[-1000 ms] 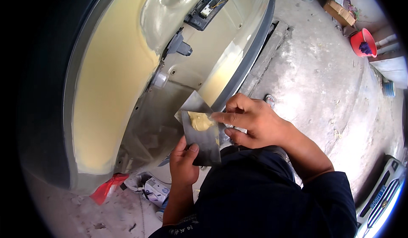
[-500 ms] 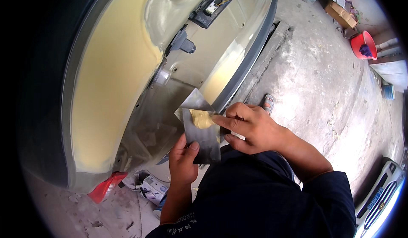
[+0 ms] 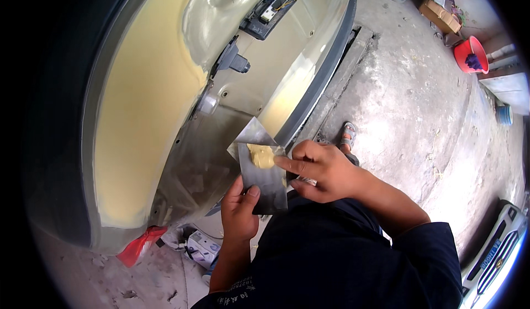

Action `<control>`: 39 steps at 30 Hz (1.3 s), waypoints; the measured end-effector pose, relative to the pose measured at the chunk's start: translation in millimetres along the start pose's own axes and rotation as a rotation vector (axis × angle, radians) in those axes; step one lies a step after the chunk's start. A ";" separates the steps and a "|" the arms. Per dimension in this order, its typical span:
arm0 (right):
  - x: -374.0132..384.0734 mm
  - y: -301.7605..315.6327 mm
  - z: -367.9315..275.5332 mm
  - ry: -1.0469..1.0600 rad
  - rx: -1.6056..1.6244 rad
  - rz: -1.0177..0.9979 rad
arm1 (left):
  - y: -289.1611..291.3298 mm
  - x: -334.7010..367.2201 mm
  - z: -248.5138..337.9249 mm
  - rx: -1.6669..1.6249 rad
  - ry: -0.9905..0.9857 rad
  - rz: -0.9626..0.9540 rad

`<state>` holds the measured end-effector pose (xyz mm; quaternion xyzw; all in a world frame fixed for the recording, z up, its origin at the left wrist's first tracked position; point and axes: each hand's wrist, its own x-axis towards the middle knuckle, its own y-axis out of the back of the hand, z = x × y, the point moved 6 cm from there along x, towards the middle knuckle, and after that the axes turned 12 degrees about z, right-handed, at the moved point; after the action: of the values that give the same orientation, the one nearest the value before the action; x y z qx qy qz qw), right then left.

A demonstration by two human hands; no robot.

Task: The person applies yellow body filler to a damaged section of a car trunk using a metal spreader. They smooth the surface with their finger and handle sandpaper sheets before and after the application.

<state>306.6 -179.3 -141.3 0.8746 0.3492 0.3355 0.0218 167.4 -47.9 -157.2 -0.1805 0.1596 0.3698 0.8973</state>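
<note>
My left hand (image 3: 239, 212) grips the lower edge of a flat grey metal plate (image 3: 265, 186) held in front of me. A lump of yellowish filler paste (image 3: 260, 156) sits on the plate's upper part. My right hand (image 3: 323, 171) holds a second thin metal spreader blade (image 3: 252, 134) whose tip lies across the plate by the paste. Both hands are close to the car body panel (image 3: 149, 99), coated with pale yellow filler, just left of the plate.
A black trim strip (image 3: 326, 71) runs along the panel's edge. A sandalled foot (image 3: 346, 135) stands on the concrete floor. A red bucket (image 3: 471, 55), cardboard boxes (image 3: 439, 13) and a white car grille (image 3: 499, 254) lie at right. Red rag (image 3: 141, 245) and clutter at lower left.
My right hand has slid the spreader slightly across the plate, working the paste. The left hand keeps its hold on the plate with little shift.
</note>
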 end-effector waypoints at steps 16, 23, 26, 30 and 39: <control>-15.2 -7.3 23.9 -0.786 1.432 0.192 | 12.5 -1.8 -10.0 0.183 -0.046 0.117; 33.8 -1.7 24.2 -0.600 1.383 0.128 | 27.5 -9.1 -31.2 0.322 0.026 0.121; 83.6 27.1 -0.2 -0.126 0.261 0.243 | 26.8 -9.9 -36.2 0.319 0.063 0.098; 128.5 29.3 -12.8 0.126 -0.263 0.366 | 22.8 -11.4 -32.8 0.251 0.115 0.108; 162.6 26.3 -22.4 0.265 -0.548 0.457 | 26.7 -10.9 -32.5 0.299 0.113 0.149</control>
<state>395.2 -101.9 -23.8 0.8408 0.0425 0.5227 0.1341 135.8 -51.2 -186.8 -0.0532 0.2758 0.3970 0.8738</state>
